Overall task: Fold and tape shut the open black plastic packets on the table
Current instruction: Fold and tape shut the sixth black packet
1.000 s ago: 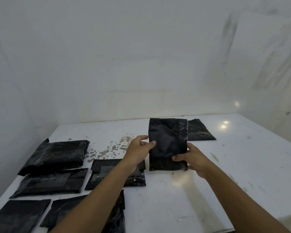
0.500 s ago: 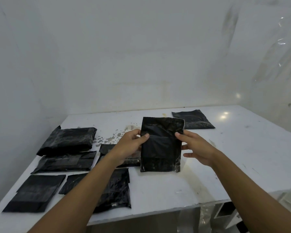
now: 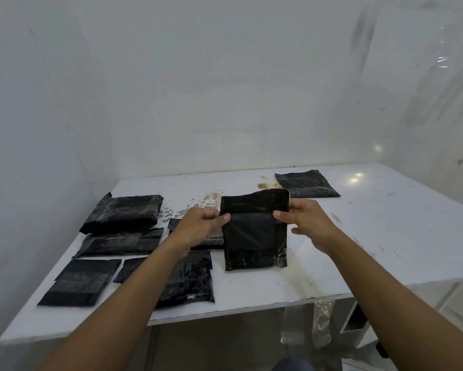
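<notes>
Head view showed the left grip (image 3: 198, 223) and right grip (image 3: 305, 223) each pinching the black packet (image 3: 254, 236), upright on the table (image 3: 385, 236). Its top was not folded or taped yet. Packets on the left (image 3: 120, 212) looked done.

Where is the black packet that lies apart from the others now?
In the head view, the lone packet lies flat at far right on the table, behind the held packet and right hand, beside a brown stain.

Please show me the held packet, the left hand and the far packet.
held packet (image 3: 254, 236), head view, front middle.
left hand (image 3: 199, 226), head view, back of hand.
far packet (image 3: 306, 184), head view, its middle.
</notes>
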